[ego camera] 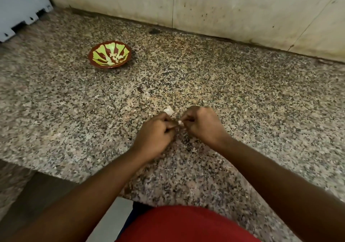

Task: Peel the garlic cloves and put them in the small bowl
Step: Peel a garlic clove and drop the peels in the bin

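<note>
At the centre of the frame I see a garlic clove (180, 122) pinched between both hands above the counter, only a small pale sliver of it showing; too little is exposed for me to tell which way its long axis runs. My left hand (155, 132) and right hand (202, 125) are curled into loose fists, fingertips meeting on the clove. Just beyond the knuckles of the left hand, a pale scrap of garlic skin (169, 110) lies on the stone.

In the upper left of the frame sits the small bowl (110, 56), brown-rimmed with green and red streaks inside, well apart from the hands. Several pale peeled cloves (116, 57) lie in its bottom.

The surface is a speckled granite counter (242, 96), its near edge cutting across the lower left. A stained, cream-coloured wall (205, 4) runs along the top of the frame, and a white appliance (18, 4) stands in the upper left corner. A red shirt (186, 225) fills the bottom centre.
</note>
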